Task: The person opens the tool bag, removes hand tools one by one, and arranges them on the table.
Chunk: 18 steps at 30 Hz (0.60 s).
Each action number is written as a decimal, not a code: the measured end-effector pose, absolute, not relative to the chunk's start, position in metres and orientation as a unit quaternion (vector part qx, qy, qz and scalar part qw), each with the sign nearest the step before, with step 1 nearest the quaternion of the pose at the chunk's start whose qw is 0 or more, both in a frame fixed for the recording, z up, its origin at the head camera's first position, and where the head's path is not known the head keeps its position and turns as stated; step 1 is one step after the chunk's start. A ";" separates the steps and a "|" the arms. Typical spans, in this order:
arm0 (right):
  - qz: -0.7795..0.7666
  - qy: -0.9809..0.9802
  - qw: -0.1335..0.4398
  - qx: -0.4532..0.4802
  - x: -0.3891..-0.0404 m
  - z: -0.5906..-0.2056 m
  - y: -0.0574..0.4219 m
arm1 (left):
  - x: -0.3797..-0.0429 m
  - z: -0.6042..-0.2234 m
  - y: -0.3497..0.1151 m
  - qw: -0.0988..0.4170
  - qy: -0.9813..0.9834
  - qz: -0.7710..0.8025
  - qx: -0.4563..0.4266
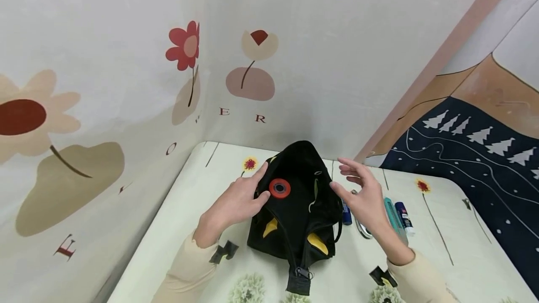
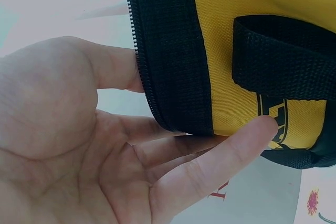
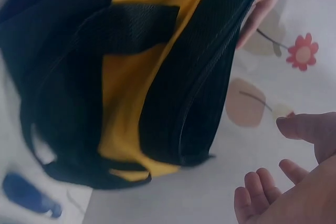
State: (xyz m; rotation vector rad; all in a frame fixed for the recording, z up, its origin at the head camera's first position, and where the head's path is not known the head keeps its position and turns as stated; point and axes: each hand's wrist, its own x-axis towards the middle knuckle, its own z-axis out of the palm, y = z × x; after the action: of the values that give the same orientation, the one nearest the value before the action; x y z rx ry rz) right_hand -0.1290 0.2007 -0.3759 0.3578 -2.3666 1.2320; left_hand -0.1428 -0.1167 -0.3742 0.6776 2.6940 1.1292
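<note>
A black and yellow zippered bag (image 1: 273, 233) stands on the table with its mouth spread wide. Inside it lies a red ring with a dark centre (image 1: 287, 194). My left hand (image 1: 236, 202) touches the bag's left rim, its fingers fairly straight and the thumb spread apart. In the left wrist view one finger reaches across the yellow side (image 2: 226, 77), while the thumb tip is hidden behind the zipper edge. My right hand (image 1: 364, 195) hovers by the right rim, fingers loosely spread and holding nothing. The right wrist view shows it apart from the bag.
Right of the bag lie a blue tube (image 1: 346, 213), a shiny metal object (image 1: 363, 229) partly covered by my right hand, a teal utility knife (image 1: 392, 212) and a blue and white tube (image 1: 404, 217). Fabric walls with printed flowers rise behind the white table (image 1: 177, 214).
</note>
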 end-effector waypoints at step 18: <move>0.495 -0.832 0.170 0.181 -0.172 -0.391 0.144 | -0.143 -0.374 -0.112 0.078 0.900 0.374 0.209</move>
State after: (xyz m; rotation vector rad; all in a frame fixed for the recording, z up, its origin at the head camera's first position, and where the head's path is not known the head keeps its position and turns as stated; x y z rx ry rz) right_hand -0.1722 0.1440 -0.3906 0.5142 -2.3656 1.4077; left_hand -0.1429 -0.1117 -0.3738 0.6260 2.6963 1.1206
